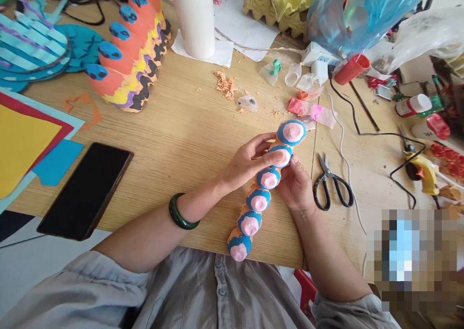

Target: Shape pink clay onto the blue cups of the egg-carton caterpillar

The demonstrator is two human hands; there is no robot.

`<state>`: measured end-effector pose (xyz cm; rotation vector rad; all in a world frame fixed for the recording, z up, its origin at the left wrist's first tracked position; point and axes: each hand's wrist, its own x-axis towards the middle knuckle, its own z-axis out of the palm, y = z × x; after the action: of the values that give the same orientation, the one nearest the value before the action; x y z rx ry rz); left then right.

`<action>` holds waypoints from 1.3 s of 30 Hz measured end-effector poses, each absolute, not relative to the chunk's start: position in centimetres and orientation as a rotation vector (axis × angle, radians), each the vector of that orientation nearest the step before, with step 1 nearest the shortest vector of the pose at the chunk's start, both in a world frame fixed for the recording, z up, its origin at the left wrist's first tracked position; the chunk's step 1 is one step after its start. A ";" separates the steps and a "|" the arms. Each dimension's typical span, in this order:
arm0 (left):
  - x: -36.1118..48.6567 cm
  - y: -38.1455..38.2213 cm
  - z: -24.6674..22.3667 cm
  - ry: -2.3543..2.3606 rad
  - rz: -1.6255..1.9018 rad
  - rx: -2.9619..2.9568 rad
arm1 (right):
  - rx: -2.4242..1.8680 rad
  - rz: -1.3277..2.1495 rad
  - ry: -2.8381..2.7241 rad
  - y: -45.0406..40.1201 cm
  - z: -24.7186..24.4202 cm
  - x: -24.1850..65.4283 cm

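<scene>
A strip of several joined bumps [269, 179], orange at the sides with blue rings and pink tops, slants from upper right to lower left near the table's front edge. My left hand [250, 162] holds it close to its far end, the thumb lying over the second bump's pink top. From the right, my right hand [297, 184] grips the same part, its thumb at the second bump's edge and its other fingers partly hidden underneath. Black-handled scissors [331, 181] lie just right of my right hand.
A black phone [87, 191] and coloured sheets [29, 150] lie left. A painted bumpy strip [132, 48] and a white bottle [195, 22] stand behind. Orange scraps [226, 84], cables, a red cup [352, 69], paint jars [413, 105] and a yellow glue gun [423, 171] are farther off.
</scene>
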<state>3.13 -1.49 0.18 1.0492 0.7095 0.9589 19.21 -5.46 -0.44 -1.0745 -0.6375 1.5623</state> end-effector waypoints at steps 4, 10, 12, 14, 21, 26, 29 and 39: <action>3.2 -1.3 0.1 0.703 0.950 0.940 | -1.103 1.543 -0.665 -5.5 -0.6 19.2; 3.3 -1.3 0.1 0.729 0.940 0.897 | -1.092 1.533 -0.633 -5.5 -0.7 18.9; 3.3 -1.2 0.1 0.710 0.951 0.916 | -1.096 1.516 -0.664 -5.4 -0.7 18.9; 3.3 -1.2 0.1 0.729 0.943 0.919 | -1.109 1.497 -0.689 -5.5 -0.7 18.9; 3.0 -1.1 1.0 0.822 0.877 0.914 | -1.096 1.457 -0.694 -5.7 -0.7 18.3; 3.0 -1.2 1.1 0.865 0.870 0.953 | -1.090 1.461 -0.722 -5.8 -0.6 17.9; 3.0 -1.3 1.0 0.872 0.887 1.134 | -1.098 1.449 -0.731 -5.8 -0.5 17.8; 2.8 -1.3 0.0 0.788 0.918 1.147 | -1.126 1.481 -0.615 -5.4 -1.1 18.8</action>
<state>2.83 -1.27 0.03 1.1471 0.7884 0.9185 18.81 -5.45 -1.09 -1.1263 -0.6149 1.4812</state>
